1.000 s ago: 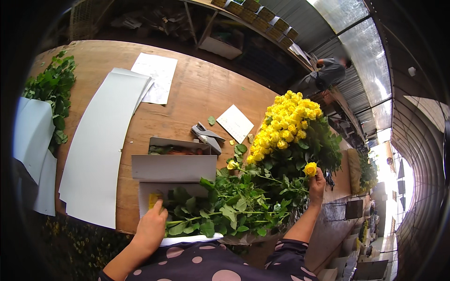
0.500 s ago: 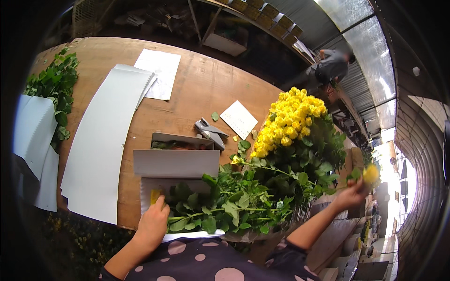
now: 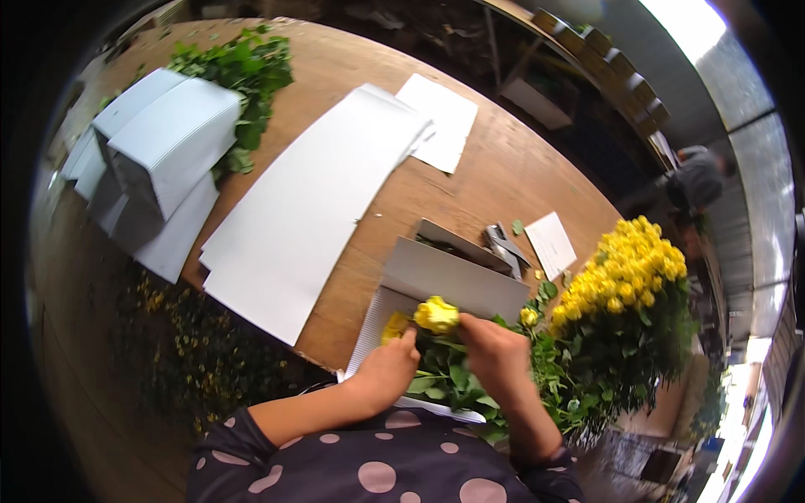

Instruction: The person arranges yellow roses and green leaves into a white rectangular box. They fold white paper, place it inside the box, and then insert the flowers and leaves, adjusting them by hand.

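My right hand (image 3: 499,356) is closed round the stem of a yellow rose (image 3: 437,315), its bloom just beyond the fingertips. Close beside it, the curled fingers of my left hand (image 3: 387,367) pinch at a second, partly hidden yellow bloom (image 3: 394,327). Both hands are over a white corrugated sheet (image 3: 375,325), in front of an upright grey-white cardboard panel (image 3: 457,278). Green rose leaves and stems (image 3: 449,373) lie between and under my hands. To the right rests a big heap of yellow roses (image 3: 625,272) with leafy stems.
White card sheets (image 3: 298,205) and a paper (image 3: 440,117) lie on the wooden table (image 3: 520,168). Folded white wrappers (image 3: 172,138) with foliage are at left. A stapler (image 3: 506,247) and small note (image 3: 551,246) lie beyond the panel. Another person (image 3: 698,176) is at far right.
My right hand has brought the rose from the far right to beside my left hand. My left hand stays at the corrugated sheet. The view has turned left, so the table appears shifted right.
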A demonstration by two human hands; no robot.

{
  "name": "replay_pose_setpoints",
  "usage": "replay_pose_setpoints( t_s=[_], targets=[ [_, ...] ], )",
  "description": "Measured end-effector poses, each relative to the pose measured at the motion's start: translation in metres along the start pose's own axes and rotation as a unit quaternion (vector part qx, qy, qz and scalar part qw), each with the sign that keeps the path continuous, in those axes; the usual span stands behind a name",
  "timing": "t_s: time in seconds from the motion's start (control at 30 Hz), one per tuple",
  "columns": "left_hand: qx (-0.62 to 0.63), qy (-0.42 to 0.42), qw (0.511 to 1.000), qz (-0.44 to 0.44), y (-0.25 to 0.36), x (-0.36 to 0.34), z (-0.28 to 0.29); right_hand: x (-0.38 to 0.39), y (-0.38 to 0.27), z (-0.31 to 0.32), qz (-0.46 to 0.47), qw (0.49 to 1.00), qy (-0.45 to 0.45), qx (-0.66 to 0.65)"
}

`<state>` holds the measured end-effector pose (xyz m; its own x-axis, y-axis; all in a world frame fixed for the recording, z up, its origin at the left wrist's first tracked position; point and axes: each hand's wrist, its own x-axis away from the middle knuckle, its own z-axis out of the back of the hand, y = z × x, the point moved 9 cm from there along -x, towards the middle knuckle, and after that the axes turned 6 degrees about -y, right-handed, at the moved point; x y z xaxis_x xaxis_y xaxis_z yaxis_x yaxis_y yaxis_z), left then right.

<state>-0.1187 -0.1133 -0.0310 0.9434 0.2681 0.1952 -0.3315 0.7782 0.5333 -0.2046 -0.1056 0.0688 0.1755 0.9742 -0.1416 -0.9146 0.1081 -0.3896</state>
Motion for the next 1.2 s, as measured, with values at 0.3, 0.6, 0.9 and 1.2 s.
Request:
replay_pose_setpoints(
  t_s=[0.3,0.6,0.9,1.2],
  targets=[
    [-0.102,0.077,0.992,0.009,0.01,0.003,-0.002,0.0,0.037,-0.108,0.01,0.985,-0.11,0.132],
    [-0.071,0.044,0.989,-0.126,-0.023,-0.014,0.031,-0.006,0.03,-0.109,0.02,0.975,-0.14,0.169],
    [-0.011,-0.11,0.982,-0.154,-0.035,-0.032,0.028,-0.002,0.023,-0.081,-0.023,0.979,-0.127,0.155],
    [0.013,-0.157,0.977,-0.146,-0.037,-0.009,-0.005,0.115,0.008,-0.005,-0.28,0.936,0.18,-0.113]
  ],
)
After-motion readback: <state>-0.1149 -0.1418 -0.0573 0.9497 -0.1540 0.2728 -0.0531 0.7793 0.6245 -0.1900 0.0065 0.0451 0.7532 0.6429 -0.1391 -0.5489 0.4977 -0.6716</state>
